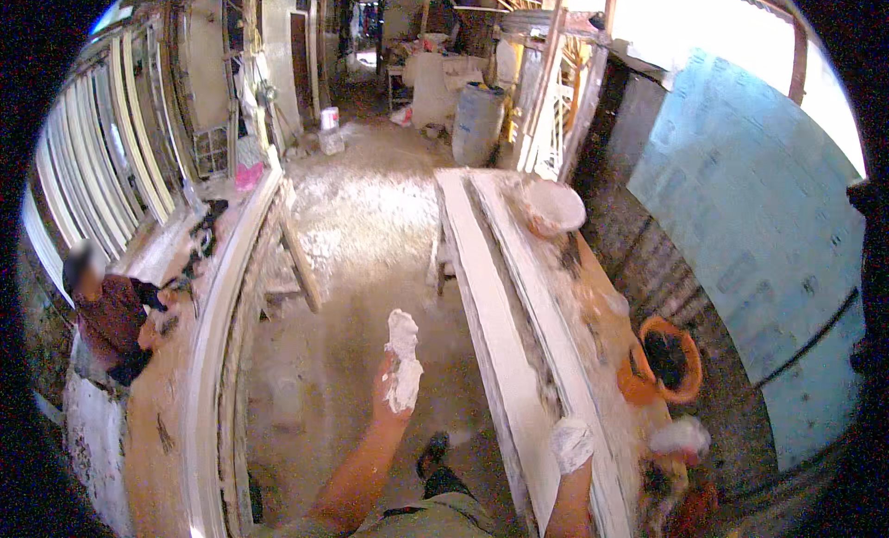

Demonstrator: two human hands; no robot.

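Apparently, white paste (pixel 403 332) is carried on the left hand (pixel 399 376), held clear perhaps so drips miss the pale strips (pixel 495 316) along the bench (pixel 597 283), where the whitened right hand (pixel 571 445) is placed; neither hand's grip can be told.

The dusty floor (pixel 361 232) is heavily whitened along its middle and bordered on the left by a long workbench (pixel 157 427). Pale, slender strips (pixel 88 163) are stood upright along the left side. On the right, a corrugated wall (pixel 681 279) is partly covered by a large light-blue panel (pixel 750 223). The upper right is flooded with daylight through a wide opening (pixel 713 24). At the back, a blue barrel (pixel 478 123) is placed near what seems to be a dim passage (pixel 367 52).
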